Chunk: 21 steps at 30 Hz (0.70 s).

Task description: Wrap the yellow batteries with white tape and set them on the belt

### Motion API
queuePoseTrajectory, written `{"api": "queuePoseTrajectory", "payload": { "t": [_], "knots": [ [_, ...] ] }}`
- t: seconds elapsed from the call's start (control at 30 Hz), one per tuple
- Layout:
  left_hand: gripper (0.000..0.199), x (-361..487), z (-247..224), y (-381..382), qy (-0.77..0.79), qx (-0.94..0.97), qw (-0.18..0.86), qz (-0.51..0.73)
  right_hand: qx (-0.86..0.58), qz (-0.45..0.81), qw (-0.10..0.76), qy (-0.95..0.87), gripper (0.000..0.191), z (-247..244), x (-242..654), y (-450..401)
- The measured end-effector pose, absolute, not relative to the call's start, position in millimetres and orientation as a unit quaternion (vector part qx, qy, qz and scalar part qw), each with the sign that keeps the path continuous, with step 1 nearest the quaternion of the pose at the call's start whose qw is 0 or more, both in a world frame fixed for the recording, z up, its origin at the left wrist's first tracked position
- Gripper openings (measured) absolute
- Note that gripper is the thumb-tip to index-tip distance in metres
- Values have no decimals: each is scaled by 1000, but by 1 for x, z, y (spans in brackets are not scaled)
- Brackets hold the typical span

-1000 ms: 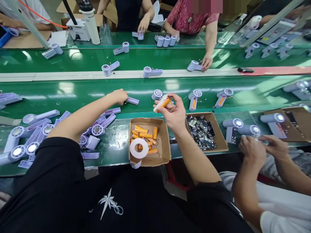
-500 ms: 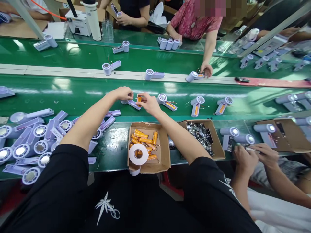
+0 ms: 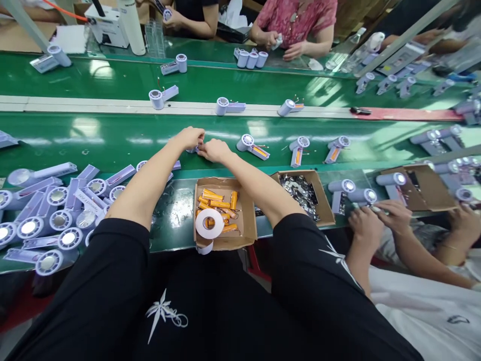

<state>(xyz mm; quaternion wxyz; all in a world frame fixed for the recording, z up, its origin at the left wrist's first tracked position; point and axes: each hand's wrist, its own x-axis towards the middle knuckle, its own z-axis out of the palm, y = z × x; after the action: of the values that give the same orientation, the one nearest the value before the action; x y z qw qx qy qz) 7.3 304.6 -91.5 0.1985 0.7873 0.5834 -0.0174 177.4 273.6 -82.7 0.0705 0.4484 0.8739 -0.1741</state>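
My left hand (image 3: 192, 138) and my right hand (image 3: 213, 150) are close together over the green conveyor belt. Between them shows a small part of a lilac handheld fan housing (image 3: 193, 149); the rest is covered by my hands. The fingers of my right hand are closed at this housing. My left hand's fingers are pinched just above it, and what they hold is hidden. No orange battery is visible in either hand. Nearest me stands a cardboard box (image 3: 246, 235) with several orange batteries (image 3: 218, 203) and a white tape roll (image 3: 209, 223).
Many lilac fan housings (image 3: 60, 220) are heaped at the left. To the right on the belt lie housings with orange batteries (image 3: 259, 152). A box of small metallic parts (image 3: 325, 210) stands right of mine. A co-worker's hands (image 3: 366, 220) work at the right; others sit across.
My right hand has moved left to my left hand, and the orange battery it held is now out of sight. Across the belt, a co-worker's hand has withdrawn from a housing. The view has shifted slightly.
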Motion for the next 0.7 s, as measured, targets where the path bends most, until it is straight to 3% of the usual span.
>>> {"api": "queuePoseTrajectory", "payload": {
  "t": [0.17, 0.27, 0.33, 0.47, 0.57, 0.7],
  "knots": [
    [22, 22, -78, 303, 603, 772, 201, -19, 507, -296, -236, 774, 40, -44, 236, 243],
    [37, 32, -56, 266, 584, 795, 152, 56, 512, -360, -347, 698, 38, -23, 301, 167],
    [42, 35, -39, 215, 491, 854, 142, 94, 516, -387, -355, 677, 39, -18, 342, 100],
    [46, 31, -24, 86, 226, 952, 209, -1, 505, -485, -308, 643, 43, -27, 378, -15],
    [37, 28, -32, 24, 232, 960, 159, -13, 507, -492, -268, 655, 37, -39, 358, -57],
    [31, 40, -39, 4, 301, 945, 121, -39, 531, -434, -166, 708, 37, -44, 305, -68]
  ]
}}
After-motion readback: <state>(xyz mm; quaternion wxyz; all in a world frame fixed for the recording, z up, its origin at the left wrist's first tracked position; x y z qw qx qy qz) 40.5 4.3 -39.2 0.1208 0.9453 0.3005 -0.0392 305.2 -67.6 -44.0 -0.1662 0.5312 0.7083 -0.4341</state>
